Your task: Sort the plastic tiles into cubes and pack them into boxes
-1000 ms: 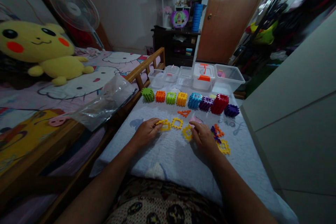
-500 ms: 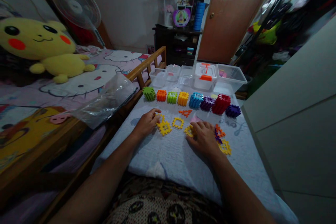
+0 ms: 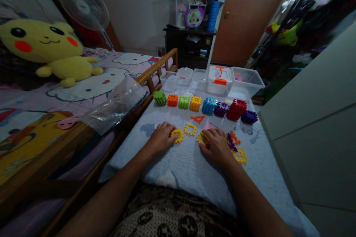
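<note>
My left hand point(image 3: 162, 137) is closed at the left edge of a yellow interlocking building piece point(image 3: 178, 135), with its fingertips and thumb on it. My right hand point(image 3: 216, 143) is curled over another yellow interlocking piece point(image 3: 200, 139), which it partly hides. Between the hands, a yellow square frame piece point(image 3: 190, 129) lies flat on the cloth. Beyond it is an orange triangular piece point(image 3: 198, 119). At the outer side of my right hand lie a purple piece point(image 3: 231, 142), an orange piece point(image 3: 235, 137) and a yellow window piece point(image 3: 240, 155), close together and overlapping.
Behind the loose pieces runs a row of colour-sorted stacks, from a green stack point(image 3: 159, 98) to a dark purple stack point(image 3: 249, 117). Clear plastic boxes point(image 3: 247, 83) line the table's far end. A wooden bed rail point(image 3: 155, 67) borders the left side, with a plastic bag point(image 3: 111, 107) over it.
My left hand has moved right and slightly nearer to me, onto the yellow pieces. Two yellow pieces that showed there now look like one. My right hand has barely moved.
</note>
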{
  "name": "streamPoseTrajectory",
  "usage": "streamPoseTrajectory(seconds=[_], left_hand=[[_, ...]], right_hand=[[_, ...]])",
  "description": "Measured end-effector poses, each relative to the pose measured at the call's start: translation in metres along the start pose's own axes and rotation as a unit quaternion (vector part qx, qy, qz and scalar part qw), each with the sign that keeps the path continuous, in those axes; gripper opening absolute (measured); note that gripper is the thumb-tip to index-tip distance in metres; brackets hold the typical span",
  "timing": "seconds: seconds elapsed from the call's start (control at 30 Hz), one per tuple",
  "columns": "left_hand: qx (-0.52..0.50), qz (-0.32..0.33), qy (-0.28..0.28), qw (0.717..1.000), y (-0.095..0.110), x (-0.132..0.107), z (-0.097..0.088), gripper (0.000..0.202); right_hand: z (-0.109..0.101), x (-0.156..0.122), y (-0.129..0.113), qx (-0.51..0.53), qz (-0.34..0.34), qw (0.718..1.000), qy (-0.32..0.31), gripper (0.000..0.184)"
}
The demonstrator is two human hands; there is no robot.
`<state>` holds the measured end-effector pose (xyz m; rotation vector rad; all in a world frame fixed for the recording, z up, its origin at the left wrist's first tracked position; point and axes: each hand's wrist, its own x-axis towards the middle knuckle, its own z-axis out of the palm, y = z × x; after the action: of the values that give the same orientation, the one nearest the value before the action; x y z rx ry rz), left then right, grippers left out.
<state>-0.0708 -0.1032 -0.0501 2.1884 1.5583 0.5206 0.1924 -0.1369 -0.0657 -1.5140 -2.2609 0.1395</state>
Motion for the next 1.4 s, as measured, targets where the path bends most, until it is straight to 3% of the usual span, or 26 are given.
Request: streamPoseTrajectory(seconds=[0.1,0.23,0.4,0.6,0.73,0.93,1.07,1.23,1.4], left_hand=[[0.091,-0.01,-0.01,0.996,0.001,-0.006,-0.001,0.042],[0.123,0.027,-0.031,0.992,0.003,-0.01,-0.005,0.066],[0.131,0.056,-0.02,0.99,0.006,-0.011,-0.001,0.046],[0.144,0.015,0.02,0.989,0.006,-0.011,0.0,0.042],[0.165,-0.011,0.0,0.986,0.008,-0.007,0.0,0.047],[0.165,0.005,-0.048,0.985,0.008,0.004,-0.004,0.039],[0.178,0.032,-0.066,0.981,0.006,0.015,-0.008,0.037],[0.152,0.111,-0.037,0.982,0.013,0.033,-0.016,0.047],[0.145,0.164,-0.085,0.972,0.03,0.057,-0.01,0.049]], right_hand=[[-0.001,0.0,-0.001,0.002,0.005,1.0,-0.008,0.034],[-0.004,0.0,-0.003,0.011,0.008,1.0,-0.015,0.036],[-0.005,0.001,-0.005,0.035,-0.01,0.999,0.0,0.043],[-0.003,0.002,-0.005,0.058,-0.024,0.998,-0.004,0.047],[-0.001,0.001,-0.001,0.049,-0.021,0.998,0.016,0.047],[-0.004,0.002,0.012,0.062,0.004,0.995,0.073,0.041],[-0.009,0.003,0.02,0.089,0.039,0.988,0.117,0.038],[-0.011,0.005,0.025,0.118,0.053,0.981,0.147,0.034],[-0.01,0.006,0.025,0.121,0.059,0.98,0.147,0.032]])
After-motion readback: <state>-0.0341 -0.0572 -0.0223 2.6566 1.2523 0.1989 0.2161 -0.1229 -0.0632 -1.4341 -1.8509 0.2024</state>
